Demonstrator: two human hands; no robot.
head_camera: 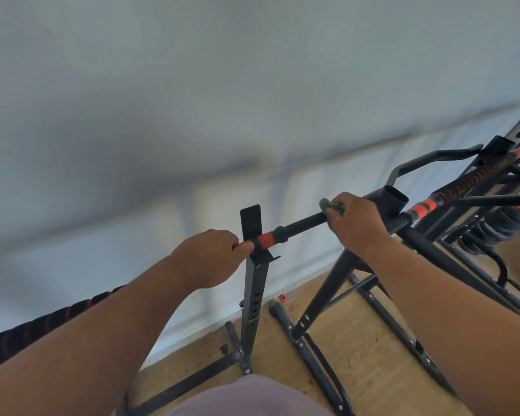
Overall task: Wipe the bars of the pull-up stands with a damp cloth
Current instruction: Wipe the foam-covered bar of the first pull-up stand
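At centre frame we see the bar (300,223) resting in the post (254,265) bracket. Our left hand (210,256) grips its orange end beside the post; our right hand (354,220) wraps the grey cloth (332,205) around mid-bar. Blank wall (192,100) fills the upper frame; a second stand (478,175) crowds the right edge.

The bar (300,221) sits across the upright post (254,283) on its left end, with the left hand (209,258) at that end and the right hand (353,222) further right, cloth (330,205) under it. Second stand (475,175) off to the right — wall (192,85) behind everything, floor (357,355) underneath.
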